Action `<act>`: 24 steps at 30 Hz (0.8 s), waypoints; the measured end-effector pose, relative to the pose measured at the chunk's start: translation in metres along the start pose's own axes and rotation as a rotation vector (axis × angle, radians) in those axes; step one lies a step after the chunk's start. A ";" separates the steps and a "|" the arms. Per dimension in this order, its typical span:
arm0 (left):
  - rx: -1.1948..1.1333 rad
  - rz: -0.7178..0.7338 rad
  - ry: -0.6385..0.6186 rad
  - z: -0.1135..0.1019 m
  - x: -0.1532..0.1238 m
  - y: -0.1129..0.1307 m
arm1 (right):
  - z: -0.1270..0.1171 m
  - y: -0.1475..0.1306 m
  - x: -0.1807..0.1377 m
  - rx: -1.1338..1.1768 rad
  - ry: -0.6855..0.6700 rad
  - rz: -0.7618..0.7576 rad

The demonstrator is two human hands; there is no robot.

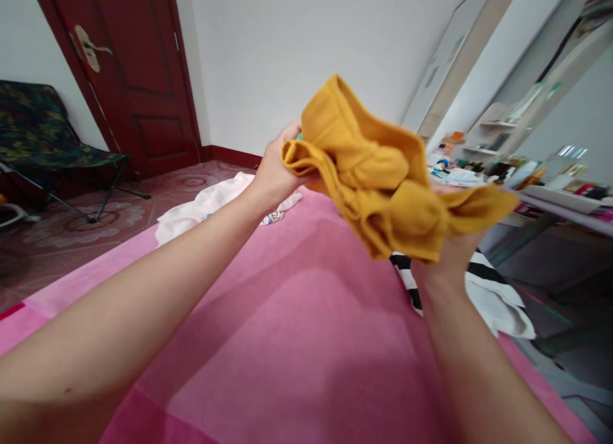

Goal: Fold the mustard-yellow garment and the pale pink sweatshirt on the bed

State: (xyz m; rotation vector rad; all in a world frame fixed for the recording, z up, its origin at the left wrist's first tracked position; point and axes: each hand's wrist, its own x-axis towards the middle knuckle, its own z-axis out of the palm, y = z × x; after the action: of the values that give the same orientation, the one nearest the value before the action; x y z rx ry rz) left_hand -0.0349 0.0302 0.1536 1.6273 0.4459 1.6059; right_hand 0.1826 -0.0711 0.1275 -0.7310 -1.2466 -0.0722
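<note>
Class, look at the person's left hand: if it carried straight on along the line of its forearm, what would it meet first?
The left hand already grips the mustard-yellow cloth, so the cloth comes first. Beyond it, probably the cluttered desk, though depth is hard to judge.

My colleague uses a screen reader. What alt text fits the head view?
Two bare hands, left hand and right hand, hold a bunched mustard cloth up over a pink bed. A white garment and a striped one lie on it; a red door stands behind.
</note>
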 end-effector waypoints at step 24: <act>0.816 -0.293 -0.685 -0.037 -0.118 0.018 | -0.043 -0.101 -0.066 -0.313 -0.774 0.036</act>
State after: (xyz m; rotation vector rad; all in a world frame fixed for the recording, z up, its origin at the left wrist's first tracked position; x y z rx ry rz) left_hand -0.0908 -0.0561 0.0834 2.4204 0.9780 0.5685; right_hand 0.1519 -0.1942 0.1112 -1.1074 -1.9853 0.0556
